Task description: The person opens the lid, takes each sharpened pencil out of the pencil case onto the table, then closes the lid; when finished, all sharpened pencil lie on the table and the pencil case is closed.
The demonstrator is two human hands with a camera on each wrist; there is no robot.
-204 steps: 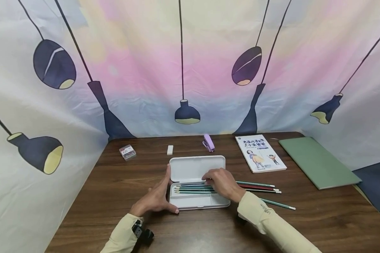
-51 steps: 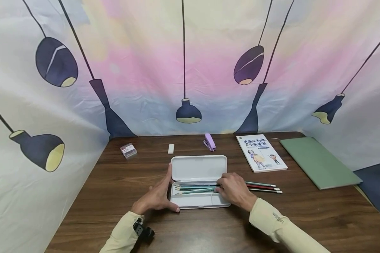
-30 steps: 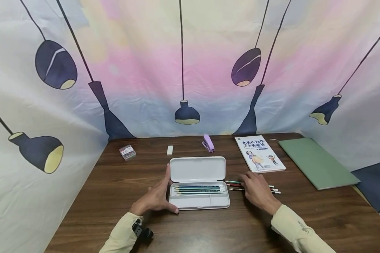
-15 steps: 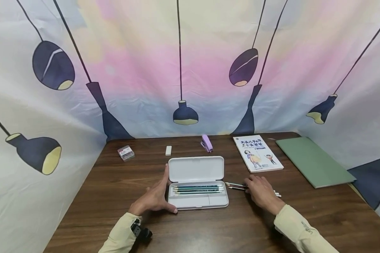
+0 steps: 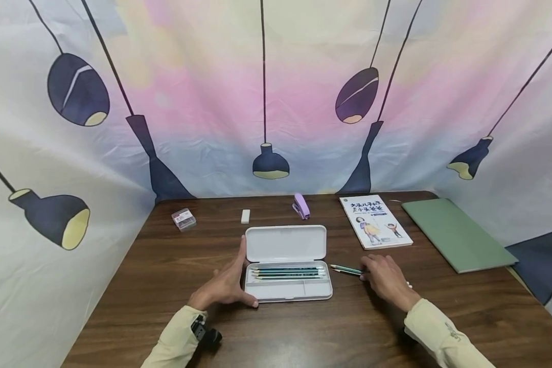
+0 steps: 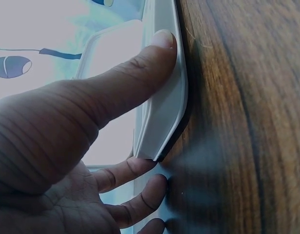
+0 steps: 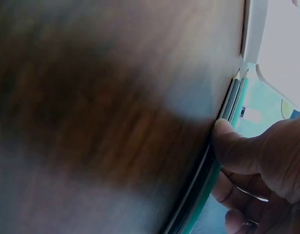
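A white pencil case lies open in the middle of the wooden table, with several green pencils in its tray. My left hand rests against the case's left end with straight fingers. Its thumb presses on the case's edge. To the right of the case, my right hand lies over a few loose pencils on the table. The right wrist view shows the thumb and fingers pinching these pencils, whose tips point at the case.
Along the back edge lie a small clear box, a white eraser and a purple stapler. A book and a green folder lie at the right. A printed curtain walls in the table.
My right hand left the case, where more pencils now lie, moved right to the loose pencils and closed its thumb and fingers on them. The left hand has stayed on the case.
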